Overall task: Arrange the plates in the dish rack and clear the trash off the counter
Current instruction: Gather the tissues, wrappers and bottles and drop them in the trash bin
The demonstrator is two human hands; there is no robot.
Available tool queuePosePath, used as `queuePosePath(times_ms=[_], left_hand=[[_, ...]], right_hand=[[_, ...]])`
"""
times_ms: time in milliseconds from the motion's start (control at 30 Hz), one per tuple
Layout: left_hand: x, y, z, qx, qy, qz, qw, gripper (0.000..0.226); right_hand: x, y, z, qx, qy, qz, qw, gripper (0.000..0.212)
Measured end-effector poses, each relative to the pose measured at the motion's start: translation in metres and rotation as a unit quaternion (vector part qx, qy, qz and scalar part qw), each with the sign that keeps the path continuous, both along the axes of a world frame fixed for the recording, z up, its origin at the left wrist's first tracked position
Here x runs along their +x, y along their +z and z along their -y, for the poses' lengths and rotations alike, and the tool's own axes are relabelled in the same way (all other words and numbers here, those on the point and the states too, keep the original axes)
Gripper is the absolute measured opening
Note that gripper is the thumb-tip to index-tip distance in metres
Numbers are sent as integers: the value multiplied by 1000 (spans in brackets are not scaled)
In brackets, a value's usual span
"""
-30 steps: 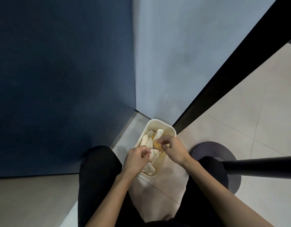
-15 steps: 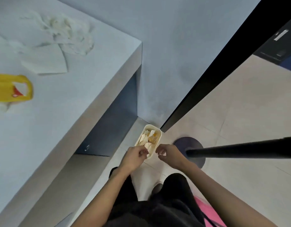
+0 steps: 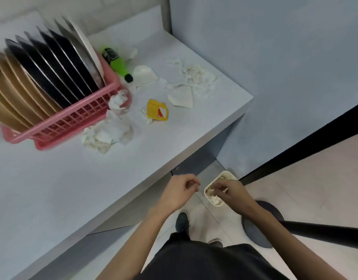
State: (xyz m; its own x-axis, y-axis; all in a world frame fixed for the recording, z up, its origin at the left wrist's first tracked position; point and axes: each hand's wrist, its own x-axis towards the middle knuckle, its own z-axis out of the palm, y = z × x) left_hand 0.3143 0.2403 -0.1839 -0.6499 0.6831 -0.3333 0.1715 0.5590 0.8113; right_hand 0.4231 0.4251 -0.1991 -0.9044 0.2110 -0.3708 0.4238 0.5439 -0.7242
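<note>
Pink rack (image 3: 77, 120): plates (image 3: 53, 63) stood filed upright.
Counter (image 3: 174, 142): tissues (image 3: 111, 132), yellow wrapper (image 3: 157, 110), green bottle (image 3: 117, 63) lay uncleared.
Hands: left hand (image 3: 180, 191) loosely curled, empty; right hand (image 3: 232, 191) above bin (image 3: 226, 173), grip unclear.

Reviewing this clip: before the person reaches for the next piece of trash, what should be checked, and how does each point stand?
1. Plates racked: ok; the visible plates stand on edge in the pink dish rack.
2. Counter cleared: not ok; crumpled tissues, a yellow packet, a green bottle and paper scraps lie on it.
3. Left hand free: cannot tell; fingers curled, blurred.
4. Right hand free: cannot tell; fingers curled above the bin.
5. Bin has room: cannot tell; the right hand hides most of it, though paper shows inside.
</note>
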Motion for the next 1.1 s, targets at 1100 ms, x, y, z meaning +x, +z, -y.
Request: queuePosePath(times_ms=[1100], left_hand=[[-173, -21, 195, 47, 393, -274, 876, 31]], right_hand=[[-278, -12, 187, 180, 228, -256, 922, 51]])
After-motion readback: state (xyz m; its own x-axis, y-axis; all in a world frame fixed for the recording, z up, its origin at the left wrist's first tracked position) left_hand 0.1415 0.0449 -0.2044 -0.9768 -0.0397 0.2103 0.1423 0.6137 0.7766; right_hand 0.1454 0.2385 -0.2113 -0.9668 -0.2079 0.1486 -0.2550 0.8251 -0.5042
